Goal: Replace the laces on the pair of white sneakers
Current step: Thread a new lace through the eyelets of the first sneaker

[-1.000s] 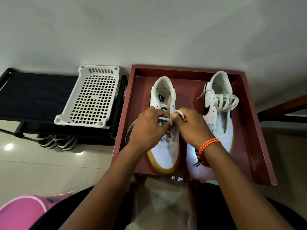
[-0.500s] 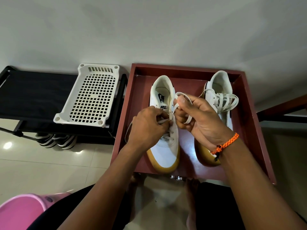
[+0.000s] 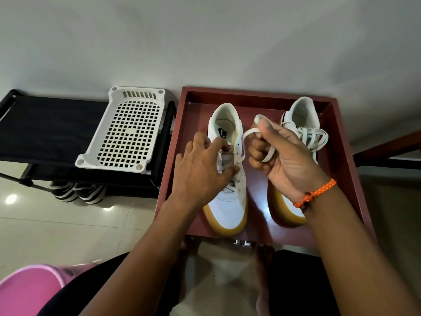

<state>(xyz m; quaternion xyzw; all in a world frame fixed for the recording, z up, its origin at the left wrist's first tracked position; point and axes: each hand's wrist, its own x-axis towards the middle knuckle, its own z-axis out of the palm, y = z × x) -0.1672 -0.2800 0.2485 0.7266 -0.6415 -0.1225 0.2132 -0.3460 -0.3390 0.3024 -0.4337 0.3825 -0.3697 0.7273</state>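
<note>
Sneakers, white with gum soles, sit side by side in our dark red tray (image 3: pixel 341 142), toes toward us: the left sneaker (image 3: pixel 230 201) under our left hand, the right sneaker (image 3: pixel 303 115) partly behind our right hand. Our left hand (image 3: pixel 200 169) lies over the lace area of the left sneaker, fingers spread and bent down onto the tongue and eyelets; the fingertips touch the lacing there, but motion blur keeps us from telling whether they pinch anything. Our right hand (image 3: pixel 284 160) is raised above the gap between the two shoes, fingers curled in, thumb up, gripping a flat white lace (image 3: pixel 268 153). That lace loops over the thumb tip and across the curled fingers, and a strand runs from the hand down to the top eyelets of the left sneaker. An orange braided bracelet (image 3: pixel 315 193) circles our right wrist. The right sneaker carries its own white lace, bunched in loose loops over its opening. Left of the tray a white plastic grid basket (image 3: pixel 127 133) rests on a black rack (image 3: pixel 45 128).
</note>
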